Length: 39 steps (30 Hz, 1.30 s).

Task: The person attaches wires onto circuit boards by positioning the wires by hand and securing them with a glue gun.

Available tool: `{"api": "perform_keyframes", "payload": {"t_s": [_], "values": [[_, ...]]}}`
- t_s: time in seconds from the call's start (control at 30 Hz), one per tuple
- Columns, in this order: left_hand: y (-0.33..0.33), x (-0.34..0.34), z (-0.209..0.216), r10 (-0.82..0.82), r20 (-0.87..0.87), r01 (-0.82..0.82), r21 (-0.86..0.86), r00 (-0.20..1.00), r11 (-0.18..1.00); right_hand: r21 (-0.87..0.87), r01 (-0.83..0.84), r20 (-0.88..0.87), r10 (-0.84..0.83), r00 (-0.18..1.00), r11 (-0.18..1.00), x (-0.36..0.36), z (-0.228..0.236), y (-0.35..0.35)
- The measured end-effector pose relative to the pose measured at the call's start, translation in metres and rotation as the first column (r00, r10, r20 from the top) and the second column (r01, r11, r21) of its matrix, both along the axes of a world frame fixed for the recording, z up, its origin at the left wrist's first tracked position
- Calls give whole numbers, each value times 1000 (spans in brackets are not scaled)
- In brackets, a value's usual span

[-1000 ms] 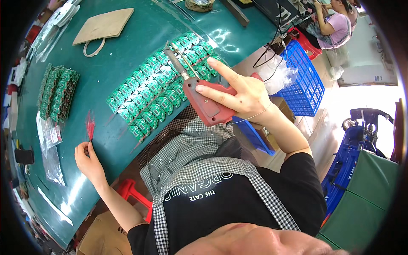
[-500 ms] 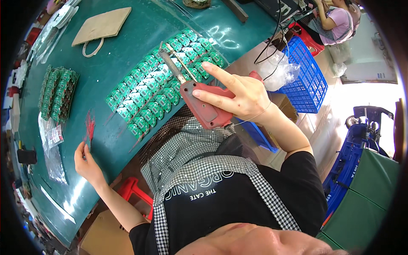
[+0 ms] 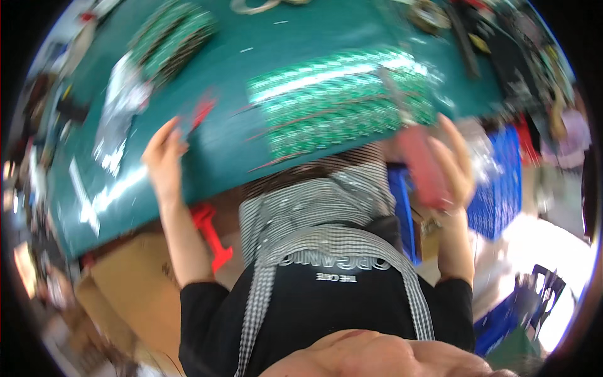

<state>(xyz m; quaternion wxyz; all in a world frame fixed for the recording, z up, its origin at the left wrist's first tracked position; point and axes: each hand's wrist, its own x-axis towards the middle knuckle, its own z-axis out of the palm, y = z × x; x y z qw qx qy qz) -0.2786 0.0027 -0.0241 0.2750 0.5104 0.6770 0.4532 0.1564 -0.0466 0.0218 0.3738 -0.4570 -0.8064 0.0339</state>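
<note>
My right hand (image 3: 453,166) is wrapped round the red handle of a soldering gun (image 3: 422,163), blurred by motion. Its dark barrel reaches over the right end of several rows of green circuit boards (image 3: 339,113) on the table. Thin red wires (image 3: 257,136) stick out from the left ends of these rows. On the left, my left hand (image 3: 164,160) has its fingers curled and drawn together beside a small bundle of red wires (image 3: 202,110). Whatever its fingertips hold, if anything, is too blurred to make out.
The green table (image 3: 220,69) curves across the view. Stacked circuit boards (image 3: 173,41) and a clear plastic bag (image 3: 119,107) lie at the left. A blue crate (image 3: 499,182) stands off the right edge; a roll of tape (image 3: 429,17) lies at the back. Cardboard (image 3: 135,283) is below left.
The whole view has turned and blurred, with the boards now lying more level. My right hand and the soldering gun sit farther right and lower. My left hand remains near the red wires.
</note>
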Motion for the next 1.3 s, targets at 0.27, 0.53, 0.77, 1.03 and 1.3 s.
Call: {"api": "perform_keyframes", "payload": {"t_s": [0.27,0.53,0.77,1.03,1.3], "values": [[-2,3,6,9,427,46,-120,904,992,-241,-63,-365,-30,931,968,3,-17,-30],[2,-9,11,-49,191,68,-95,980,993,-264,-91,-329,-1,944,960,-7,-15,-31],[-16,-21,12,-79,154,100,-138,985,985,-282,-96,-301,7,953,955,-6,-20,-35],[-30,34,24,-194,283,217,-51,939,975,-496,9,-395,-235,888,868,-13,-29,-50],[-33,125,10,-279,-704,675,373,653,637,-567,-196,-572,-211,793,800,-16,-28,-70]]}}
